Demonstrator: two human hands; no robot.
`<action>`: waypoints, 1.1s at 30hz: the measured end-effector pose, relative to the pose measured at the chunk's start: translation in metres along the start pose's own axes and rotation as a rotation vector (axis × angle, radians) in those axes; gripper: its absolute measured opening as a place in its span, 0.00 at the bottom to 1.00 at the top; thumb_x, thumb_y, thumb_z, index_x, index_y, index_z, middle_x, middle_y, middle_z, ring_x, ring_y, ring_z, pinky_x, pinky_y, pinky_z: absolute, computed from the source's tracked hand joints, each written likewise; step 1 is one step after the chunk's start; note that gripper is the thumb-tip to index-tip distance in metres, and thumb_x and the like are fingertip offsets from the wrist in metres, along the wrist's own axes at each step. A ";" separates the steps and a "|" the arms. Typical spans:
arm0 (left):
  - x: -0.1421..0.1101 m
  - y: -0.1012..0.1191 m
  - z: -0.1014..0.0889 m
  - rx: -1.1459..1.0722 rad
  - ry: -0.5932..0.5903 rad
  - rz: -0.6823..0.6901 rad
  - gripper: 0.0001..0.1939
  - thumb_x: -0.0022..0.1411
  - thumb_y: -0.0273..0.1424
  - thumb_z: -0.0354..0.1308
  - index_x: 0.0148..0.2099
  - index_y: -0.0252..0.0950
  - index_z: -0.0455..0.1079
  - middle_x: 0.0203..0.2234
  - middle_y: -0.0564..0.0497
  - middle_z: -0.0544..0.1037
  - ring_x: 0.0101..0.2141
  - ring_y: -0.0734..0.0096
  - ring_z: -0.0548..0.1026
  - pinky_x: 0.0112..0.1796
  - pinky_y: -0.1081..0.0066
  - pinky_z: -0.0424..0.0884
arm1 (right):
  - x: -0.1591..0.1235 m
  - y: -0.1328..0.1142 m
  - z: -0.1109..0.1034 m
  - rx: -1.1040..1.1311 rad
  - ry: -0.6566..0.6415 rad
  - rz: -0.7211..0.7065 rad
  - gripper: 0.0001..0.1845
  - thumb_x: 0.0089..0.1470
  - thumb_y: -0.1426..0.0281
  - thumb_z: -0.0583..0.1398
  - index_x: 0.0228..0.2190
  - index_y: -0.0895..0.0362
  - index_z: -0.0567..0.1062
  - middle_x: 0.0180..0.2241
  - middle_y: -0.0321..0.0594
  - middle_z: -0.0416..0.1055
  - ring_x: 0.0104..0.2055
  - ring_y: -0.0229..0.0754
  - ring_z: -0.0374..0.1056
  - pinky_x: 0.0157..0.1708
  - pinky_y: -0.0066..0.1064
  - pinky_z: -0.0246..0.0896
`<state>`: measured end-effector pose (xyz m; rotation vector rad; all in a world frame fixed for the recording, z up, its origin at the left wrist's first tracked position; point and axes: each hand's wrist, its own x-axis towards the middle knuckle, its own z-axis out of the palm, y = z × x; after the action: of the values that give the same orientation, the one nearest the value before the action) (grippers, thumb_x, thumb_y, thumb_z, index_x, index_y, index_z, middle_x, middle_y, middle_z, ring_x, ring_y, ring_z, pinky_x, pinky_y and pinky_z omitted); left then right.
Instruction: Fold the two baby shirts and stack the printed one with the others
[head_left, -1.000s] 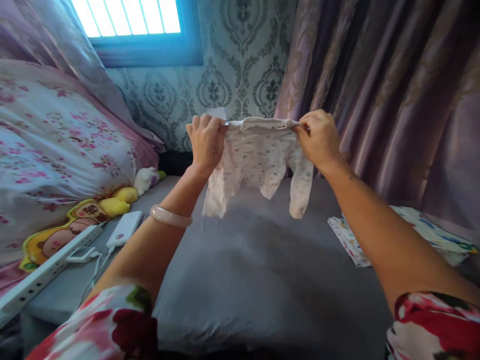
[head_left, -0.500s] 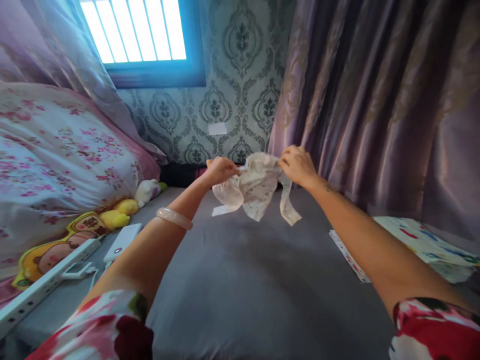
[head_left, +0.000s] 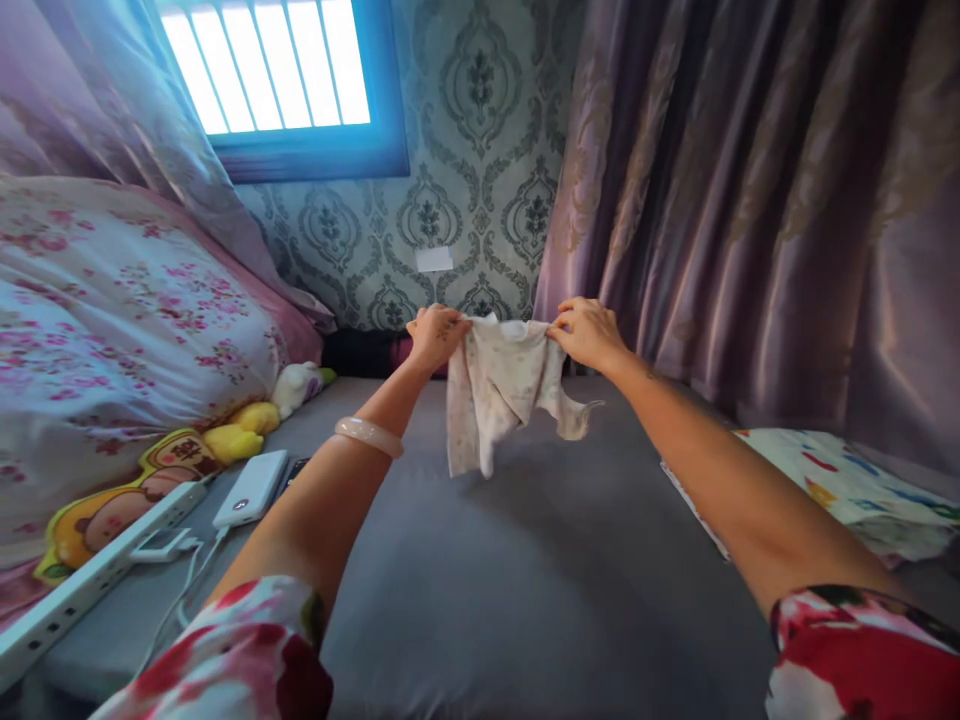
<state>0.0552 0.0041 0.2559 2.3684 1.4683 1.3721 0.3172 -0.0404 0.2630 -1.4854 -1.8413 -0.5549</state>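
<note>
Pale garment [head_left: 506,375] between both hands [head_left: 437,337] [head_left: 590,333]

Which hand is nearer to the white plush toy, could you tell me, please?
Left. The left hand is to the right of the white plush toy; the right hand is farther right, beyond the held garment.

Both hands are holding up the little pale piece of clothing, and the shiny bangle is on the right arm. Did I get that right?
Not quite: the bangle is on the left arm, as the head view shows. The left hand and right hand do hold up the little pale piece of clothing.
</note>
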 end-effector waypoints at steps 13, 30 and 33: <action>0.007 -0.002 0.005 -0.049 0.107 -0.075 0.12 0.57 0.34 0.52 0.23 0.37 0.67 0.20 0.54 0.66 0.30 0.69 0.66 0.32 0.70 0.58 | -0.001 0.006 0.010 0.161 -0.005 0.210 0.14 0.60 0.63 0.54 0.30 0.55 0.77 0.30 0.45 0.75 0.34 0.47 0.68 0.36 0.35 0.58; -0.056 0.017 -0.076 -0.618 -0.094 -0.153 0.12 0.57 0.41 0.58 0.29 0.37 0.67 0.19 0.56 0.66 0.20 0.77 0.64 0.22 0.74 0.60 | -0.036 -0.035 -0.060 0.617 -0.056 0.165 0.20 0.54 0.52 0.58 0.31 0.57 0.78 0.29 0.41 0.74 0.30 0.42 0.67 0.30 0.33 0.60; -0.054 0.022 -0.093 -0.668 -0.200 -0.203 0.14 0.54 0.42 0.61 0.31 0.36 0.69 0.21 0.55 0.70 0.22 0.76 0.67 0.24 0.74 0.63 | -0.033 -0.034 -0.063 0.683 -0.159 0.225 0.22 0.50 0.51 0.61 0.30 0.58 0.78 0.25 0.38 0.72 0.26 0.38 0.65 0.26 0.30 0.59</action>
<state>-0.0021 -0.0839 0.2872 1.8166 0.9591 1.2679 0.3039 -0.1149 0.2839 -1.2490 -1.7000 0.2931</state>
